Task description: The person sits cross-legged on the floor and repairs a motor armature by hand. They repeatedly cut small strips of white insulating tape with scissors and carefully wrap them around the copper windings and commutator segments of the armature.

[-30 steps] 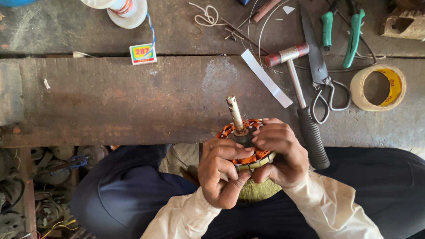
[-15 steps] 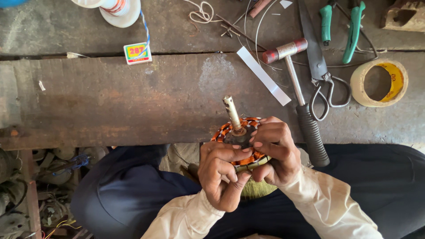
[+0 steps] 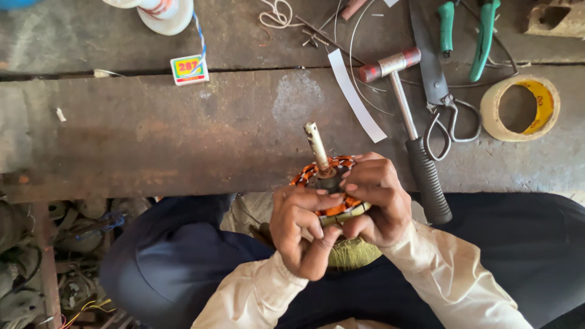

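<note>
I hold a small motor stator (image 3: 329, 183) with orange copper windings and a metal shaft (image 3: 317, 145) pointing up and away, above my lap. My left hand (image 3: 301, 228) grips its near left side, thumb and fingers pressed onto the windings. My right hand (image 3: 378, 201) wraps the right side, its fingers curled over the top of the coils. Much of the stator is hidden under both hands. A yellowish bundle (image 3: 350, 253) shows just below it.
A worn wooden bench (image 3: 183, 128) lies ahead. On it are a hammer (image 3: 408, 122) with a black grip, scissors (image 3: 439, 91), green-handled pliers (image 3: 481, 36), a tape roll (image 3: 521, 106), a white paper strip (image 3: 356, 94), a small colourful box (image 3: 189, 68) and a white spool (image 3: 164, 12). Scrap parts (image 3: 36, 256) lie at lower left.
The view has shifted slightly. My hands stay on the stator, with the left-hand fingers moving a little over the windings.
</note>
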